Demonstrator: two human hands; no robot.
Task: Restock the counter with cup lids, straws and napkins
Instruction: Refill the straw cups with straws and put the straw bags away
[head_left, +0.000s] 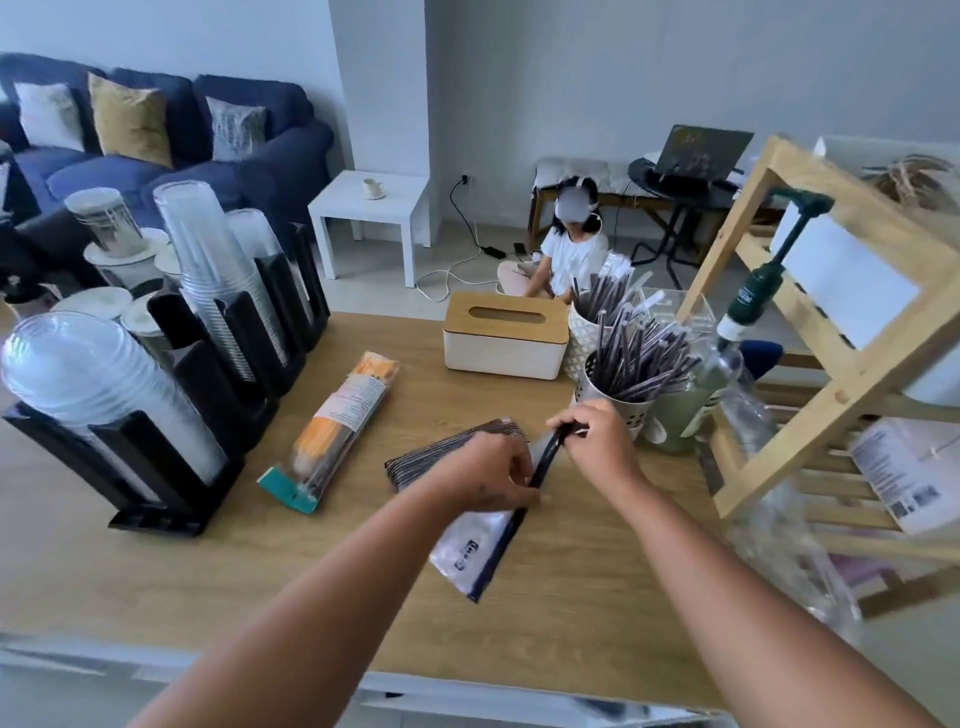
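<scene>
Black plastic rack (218, 364) stood at the left edge of the counter (156, 571), and I could see clear cups (208, 270) in it and, nearest me, a stack of dome lids (78, 364). Just right of it an orange straw packet (337, 426) lay flat on the wood, apart from both hands. Next came a bundle of dark straws (441, 452) lying on the counter, its right end hidden under the left hand (488, 473). That hand's fingers were curled round the dark zip edge of a clear bag (478, 545), which trailed from the hand toward me. The right hand (597, 441) pinched the far end of the same zip edge between thumb and fingers, so I read the bag as stretched between the two hands, touching both. Behind them sat a tissue box (504, 338). Just beyond the right hand stood two straw cups (618, 402). Farthest right, a wooden shelf (831, 364) leaned across my view.
</scene>
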